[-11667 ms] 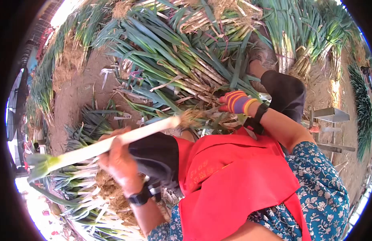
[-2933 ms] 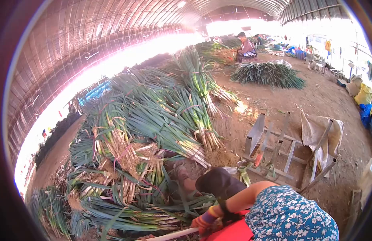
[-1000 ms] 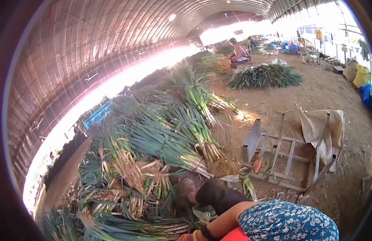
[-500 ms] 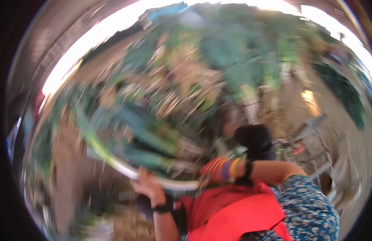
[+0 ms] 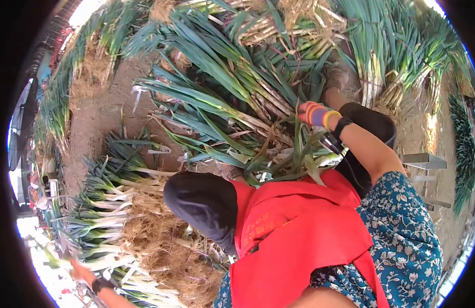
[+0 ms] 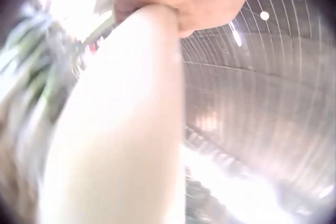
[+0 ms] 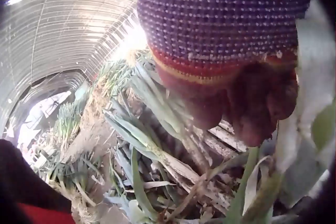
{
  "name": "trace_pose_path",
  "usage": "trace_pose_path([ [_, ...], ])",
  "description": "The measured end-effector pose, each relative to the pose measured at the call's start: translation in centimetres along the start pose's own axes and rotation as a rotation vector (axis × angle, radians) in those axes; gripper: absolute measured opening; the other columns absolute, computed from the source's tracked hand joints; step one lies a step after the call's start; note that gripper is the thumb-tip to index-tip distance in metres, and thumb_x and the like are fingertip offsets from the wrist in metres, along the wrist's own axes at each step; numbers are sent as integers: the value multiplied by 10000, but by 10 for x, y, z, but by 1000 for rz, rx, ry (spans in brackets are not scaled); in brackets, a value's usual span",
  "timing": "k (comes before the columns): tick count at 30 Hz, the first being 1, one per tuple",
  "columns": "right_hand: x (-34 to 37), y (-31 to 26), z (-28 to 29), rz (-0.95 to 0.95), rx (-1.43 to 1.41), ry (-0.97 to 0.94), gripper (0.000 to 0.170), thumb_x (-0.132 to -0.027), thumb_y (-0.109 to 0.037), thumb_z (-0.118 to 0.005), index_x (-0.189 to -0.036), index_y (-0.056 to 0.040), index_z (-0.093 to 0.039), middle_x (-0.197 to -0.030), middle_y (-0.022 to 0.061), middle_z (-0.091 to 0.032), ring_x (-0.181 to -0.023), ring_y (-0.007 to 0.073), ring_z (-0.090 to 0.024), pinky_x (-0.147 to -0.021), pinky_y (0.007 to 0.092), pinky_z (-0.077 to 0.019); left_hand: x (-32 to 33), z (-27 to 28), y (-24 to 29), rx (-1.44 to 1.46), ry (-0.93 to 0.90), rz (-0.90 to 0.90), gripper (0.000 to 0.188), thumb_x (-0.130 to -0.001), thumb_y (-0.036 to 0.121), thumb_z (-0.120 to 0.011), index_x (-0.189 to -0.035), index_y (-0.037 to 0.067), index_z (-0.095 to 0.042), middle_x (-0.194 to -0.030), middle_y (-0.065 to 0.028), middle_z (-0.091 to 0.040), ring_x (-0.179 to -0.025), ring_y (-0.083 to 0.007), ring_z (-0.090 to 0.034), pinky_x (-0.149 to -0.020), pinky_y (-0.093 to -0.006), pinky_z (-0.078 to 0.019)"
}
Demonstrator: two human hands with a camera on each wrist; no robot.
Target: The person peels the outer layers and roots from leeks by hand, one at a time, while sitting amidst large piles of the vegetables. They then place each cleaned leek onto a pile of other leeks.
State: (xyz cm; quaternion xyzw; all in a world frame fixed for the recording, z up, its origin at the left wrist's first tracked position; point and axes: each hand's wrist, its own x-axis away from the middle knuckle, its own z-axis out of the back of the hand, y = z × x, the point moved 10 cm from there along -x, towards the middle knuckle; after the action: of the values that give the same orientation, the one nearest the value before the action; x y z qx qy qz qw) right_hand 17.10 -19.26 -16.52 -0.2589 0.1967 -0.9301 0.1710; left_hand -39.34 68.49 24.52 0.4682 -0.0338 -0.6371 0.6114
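- While the left hand [image 5: 82,273] clamps its fingers round a leek [image 6: 121,119], the stalk lies roughly parallel to the nearby leek pile [image 5: 110,222].
- The right hand [image 5: 318,114] is farther; its fingers' grip is unclear.

A red apron [image 5: 309,226] bore small yellow-orange lettering [image 5: 259,224], printed toward the left of the cloth as the head view showed it. The print ran aslant in two short rows: one looked like Chinese characters, the other like a few letters or digits. Both were too small and faint to read with certainty. Neither wrist view showed any readable words or numbers.
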Motion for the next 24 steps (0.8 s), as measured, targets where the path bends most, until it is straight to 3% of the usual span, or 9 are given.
trace_pose_path([
  [2,-32,-5,-5,92,137,112,309,-775,-296,-579,-921,-30,-638,-858,218,-629,-817,363,-618,-718,420,-484,-3,6,9,-128,-57,-93,709,-681,466,-736,-1002,-145,-575,-915,-238,-648,-794,-337,-628,-732,-402,-526],
  [5,-71,-25,-48,69,62,50,365,-777,-301,-589,-1017,-26,-611,-948,210,-631,-910,352,-606,-786,418,-473,71,-124,45,-128,-531,-461,489,-813,288,-650,-1072,-119,-571,-1009,-220,-634,-894,-289,-616,-738,-396,-518],
  [7,-88,-47,-76,60,74,0,406,-779,-304,-592,-1074,-24,-589,-993,206,-628,-942,355,-597,-809,418,-467,303,-142,184,3,-832,-904,311,-843,150,-607,-1046,-85,-607,-1084,-152,-590,-894,-203,-609,-758,-274,-546],
  [8,-95,-57,-91,78,86,15,453,-787,-306,-589,-1140,-24,-547,-1055,205,-609,-973,362,-584,-831,424,-460,370,-163,210,338,-987,-364,216,-806,73,-609,-1004,-6,-639,-1106,-140,-594,-932,-224,-601,-791,-305,-529],
  [13,-123,-29,-177,-169,112,-22,433,-809,-301,-565,-1146,-36,-508,-1138,207,-569,-1017,354,-571,-859,435,-451,616,-168,371,663,-1536,-236,152,-848,36,-557,-964,-30,-629,-898,-84,-658,-832,-167,-628,-781,-275,-497],
  [15,-124,-12,-194,-192,152,57,336,-809,-283,-560,-1045,-46,-532,-1071,198,-595,-983,337,-589,-833,432,-463,653,-176,386,789,-1625,-58,155,-849,41,-579,-979,-33,-621,-907,-104,-658,-815,-173,-634,-745,-266,-497],
  [18,-106,-35,-172,-194,37,-357,360,-803,-225,-572,-1089,-7,-539,-1033,197,-619,-905,344,-612,-744,433,-490,680,-205,377,815,-1667,134,166,-850,44,-588,-995,-35,-603,-903,-114,-651,-799,-191,-636,-716,-282,-503],
  [21,-106,-49,-147,73,-176,-66,368,-808,-308,-633,-1000,2,-582,-907,179,-647,-822,255,-640,-674,378,-498,694,-230,361,807,-1648,341,185,-850,53,-592,-1013,-33,-582,-901,-120,-642,-785,-207,-637,-697,-303,-508],
  [24,-59,-75,-77,-15,-662,-242,423,-753,-361,-696,-875,33,-600,-756,166,-626,-716,221,-614,-614,351,-481,709,-245,349,810,-1619,423,226,-841,77,-616,-1041,-12,-561,-896,-90,-626,-779,-195,-618,-692,-318,-501],
])
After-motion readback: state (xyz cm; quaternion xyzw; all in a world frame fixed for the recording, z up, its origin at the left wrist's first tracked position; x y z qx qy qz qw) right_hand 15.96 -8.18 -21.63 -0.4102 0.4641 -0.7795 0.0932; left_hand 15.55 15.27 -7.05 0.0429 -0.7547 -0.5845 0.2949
